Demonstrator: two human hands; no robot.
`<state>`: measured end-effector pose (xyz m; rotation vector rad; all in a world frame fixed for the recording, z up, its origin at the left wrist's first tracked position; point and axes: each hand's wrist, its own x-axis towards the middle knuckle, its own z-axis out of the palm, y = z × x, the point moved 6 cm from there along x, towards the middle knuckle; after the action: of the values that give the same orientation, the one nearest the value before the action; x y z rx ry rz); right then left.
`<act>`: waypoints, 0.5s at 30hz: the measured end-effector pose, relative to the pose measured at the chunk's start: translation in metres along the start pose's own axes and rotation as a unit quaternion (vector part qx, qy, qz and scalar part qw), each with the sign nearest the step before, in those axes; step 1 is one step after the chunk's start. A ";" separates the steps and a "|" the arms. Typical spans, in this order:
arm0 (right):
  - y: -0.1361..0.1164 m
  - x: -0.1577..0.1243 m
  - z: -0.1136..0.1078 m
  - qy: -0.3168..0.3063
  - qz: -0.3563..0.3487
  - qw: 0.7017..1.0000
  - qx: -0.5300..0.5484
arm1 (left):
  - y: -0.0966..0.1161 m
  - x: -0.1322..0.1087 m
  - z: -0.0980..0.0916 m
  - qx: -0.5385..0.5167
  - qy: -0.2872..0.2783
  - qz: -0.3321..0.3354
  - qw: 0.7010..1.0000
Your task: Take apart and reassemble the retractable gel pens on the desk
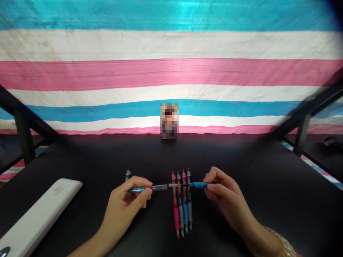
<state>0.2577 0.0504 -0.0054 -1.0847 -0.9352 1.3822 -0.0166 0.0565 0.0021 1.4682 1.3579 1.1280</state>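
My left hand (131, 200) pinches a clear pen barrel (159, 187) with a blue section, held level above the black table. Facing it, my right hand (223, 196) grips the blue front part of the pen (198, 185), from which a thin ink refill (175, 185) points left. The refill's tip and the barrel's open end are close together; a small gap seems to lie between them. Beneath them, several pens lie side by side: one with a pink grip (176, 217), one with a blue grip (185, 213) and others with grey grips (190, 212).
Another pen (128, 174) lies behind my left hand, partly hidden. A long white device (43, 217) rests on the table's left side. At the back edge stands a small blurred picture box (169, 121) before a striped sheet (107, 75). Black frame bars (302, 134) flank the table (107, 153).
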 end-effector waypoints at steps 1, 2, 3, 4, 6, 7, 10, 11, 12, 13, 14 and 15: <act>0.000 0.000 0.000 0.000 0.000 1.000 0.001 | -0.001 0.000 0.000 -0.002 0.000 0.002 1.000; 0.000 0.000 0.000 0.000 0.000 1.000 0.003 | -0.001 0.000 0.000 -0.004 -0.001 0.004 1.000; 0.000 0.000 0.000 -0.001 0.001 1.000 0.005 | -0.001 0.001 0.000 -0.006 0.000 0.006 1.000; 0.001 0.000 0.000 -0.003 0.001 1.000 0.007 | -0.001 0.001 0.000 -0.007 0.000 0.007 1.000; 0.002 0.000 -0.001 -0.007 -0.001 1.000 0.008 | -0.001 0.002 0.001 -0.010 -0.001 0.006 1.000; 0.003 0.000 -0.001 -0.011 -0.002 1.000 0.008 | -0.001 0.002 0.001 -0.012 -0.001 0.005 1.000; 0.002 -0.001 0.000 -0.019 -0.008 1.000 -0.002 | -0.002 0.002 0.002 -0.023 -0.010 -0.006 1.000; 0.001 -0.002 0.001 -0.021 -0.011 1.000 -0.014 | -0.002 0.001 0.003 -0.028 -0.016 -0.009 0.999; 0.000 -0.003 0.002 -0.024 -0.016 0.999 -0.032 | -0.002 0.001 0.005 -0.032 -0.022 -0.010 0.999; -0.001 -0.005 0.005 -0.029 -0.021 0.998 -0.057 | -0.002 0.000 0.006 -0.036 -0.030 -0.010 0.999; -0.002 -0.007 0.008 -0.037 -0.025 0.995 -0.085 | -0.002 -0.001 0.008 -0.039 -0.038 -0.010 0.998; -0.003 -0.009 0.012 -0.050 -0.031 0.992 -0.116 | -0.003 -0.002 0.010 -0.041 -0.045 -0.009 0.998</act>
<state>0.2471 0.0418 0.0016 -1.1553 -1.2163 1.3103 -0.0079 0.0545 -0.0033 1.4271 1.2466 1.0809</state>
